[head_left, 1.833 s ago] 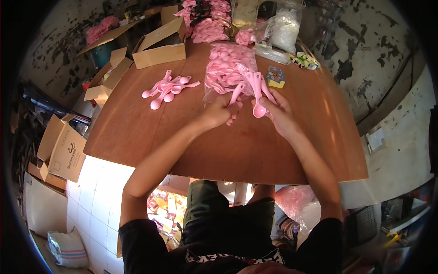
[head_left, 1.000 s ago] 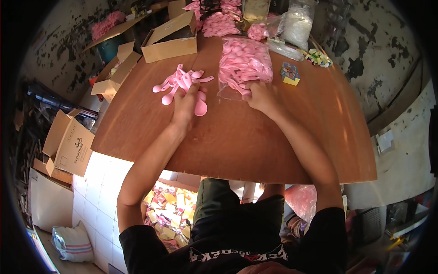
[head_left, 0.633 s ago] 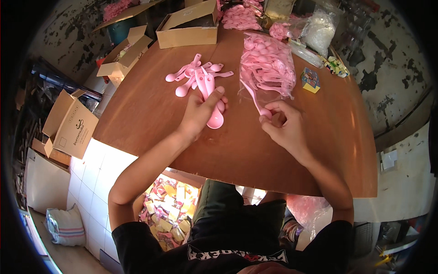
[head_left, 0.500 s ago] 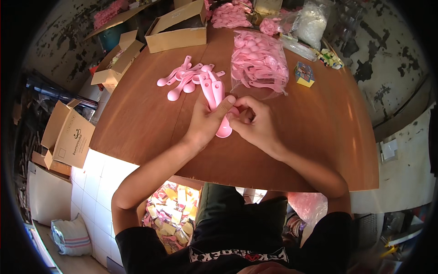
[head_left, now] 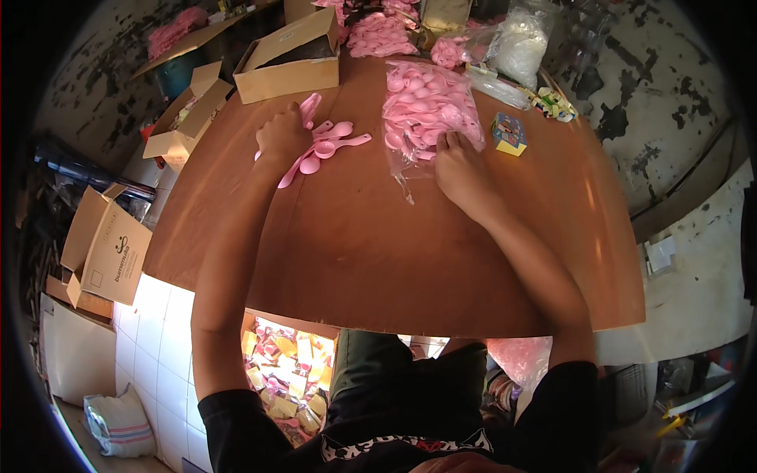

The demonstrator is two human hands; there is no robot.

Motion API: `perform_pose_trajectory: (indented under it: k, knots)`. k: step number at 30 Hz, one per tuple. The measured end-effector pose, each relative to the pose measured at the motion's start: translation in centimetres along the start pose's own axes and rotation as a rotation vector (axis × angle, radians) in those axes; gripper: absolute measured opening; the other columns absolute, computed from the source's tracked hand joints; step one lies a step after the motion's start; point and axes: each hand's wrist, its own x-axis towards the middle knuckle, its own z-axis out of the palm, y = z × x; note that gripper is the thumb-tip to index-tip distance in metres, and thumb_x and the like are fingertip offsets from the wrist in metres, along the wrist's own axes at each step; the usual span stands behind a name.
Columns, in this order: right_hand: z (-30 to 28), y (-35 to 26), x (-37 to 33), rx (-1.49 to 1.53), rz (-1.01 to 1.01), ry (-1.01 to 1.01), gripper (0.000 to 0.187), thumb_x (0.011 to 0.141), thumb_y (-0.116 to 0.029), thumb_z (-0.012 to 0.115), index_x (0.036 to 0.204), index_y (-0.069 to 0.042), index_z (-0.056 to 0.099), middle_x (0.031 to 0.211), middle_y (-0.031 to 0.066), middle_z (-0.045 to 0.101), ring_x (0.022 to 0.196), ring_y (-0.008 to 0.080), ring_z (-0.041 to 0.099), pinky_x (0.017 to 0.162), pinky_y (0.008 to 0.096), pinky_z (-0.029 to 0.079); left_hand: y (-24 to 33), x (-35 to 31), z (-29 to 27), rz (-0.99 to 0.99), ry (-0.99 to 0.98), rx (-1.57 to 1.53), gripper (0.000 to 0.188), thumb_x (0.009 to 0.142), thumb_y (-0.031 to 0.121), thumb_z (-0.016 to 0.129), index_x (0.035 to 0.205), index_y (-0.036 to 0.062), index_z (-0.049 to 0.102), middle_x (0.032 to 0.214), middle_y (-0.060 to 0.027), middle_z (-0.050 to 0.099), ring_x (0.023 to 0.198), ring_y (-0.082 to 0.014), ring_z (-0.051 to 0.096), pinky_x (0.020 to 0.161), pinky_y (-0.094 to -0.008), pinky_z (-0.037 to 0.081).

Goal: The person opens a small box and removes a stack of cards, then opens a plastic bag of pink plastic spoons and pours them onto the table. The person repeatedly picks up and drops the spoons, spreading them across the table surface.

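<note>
My left hand [head_left: 282, 135] reaches to the far left of the table, fingers closed on pink measuring spoons [head_left: 311, 109] that stick out just beyond it. Other loose pink measuring spoons [head_left: 326, 148] lie in a small pile beside and partly under that hand. Right of the pile stands a clear plastic bag [head_left: 406, 169] full of pink spoons [head_left: 430, 98]. At the bag's near right corner, the fingers of my right hand [head_left: 459, 162] are bent and pressed together against it. What they pinch is hidden.
A small blue and yellow box [head_left: 509, 134] is right of the bag. Open cardboard boxes [head_left: 288, 79] stand at the back left. More pink spoons [head_left: 382, 35] and a bag of white material [head_left: 522, 43] are at the back. Below the table's front edge sits a box of packaged items [head_left: 292, 359].
My hands have parted. The left carried the spoons away to the pile at the far left; the right moved forward to the bag. The view has shifted slightly.
</note>
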Motion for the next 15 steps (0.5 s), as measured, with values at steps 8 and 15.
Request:
perform_pose_trajectory:
  k: [8, 15]
  knots:
    - [-0.3, 0.8, 4.1, -0.285, 0.239, -0.349, 0.073, 0.077, -0.037, 0.073, 0.133, 0.007, 0.056, 0.126, 0.0252, 0.062, 0.122, 0.0352, 0.056, 0.097, 0.0442, 0.043, 1.2, 0.2, 0.1, -0.084, -0.103, 0.139, 0.039, 0.086, 0.034, 0.062, 0.116, 0.0089, 0.059, 0.107, -0.0163, 0.072, 0.102, -0.0361, 0.070, 0.088, -0.0498, 0.051]
    - [-1.4, 1.3, 3.3, -0.237, 0.201, -0.401, 0.066, 0.086, -0.046, 0.064, 0.130, 0.002, 0.058, 0.127, 0.0206, 0.062, 0.123, 0.0325, 0.057, 0.103, 0.0455, 0.040, 1.4, -0.3, 0.5, -0.098, -0.098, 0.216, 0.053, 0.084, 0.046, 0.063, 0.124, 0.0111, 0.062, 0.125, -0.0141, 0.063, 0.114, -0.0340, 0.065, 0.093, -0.0487, 0.052]
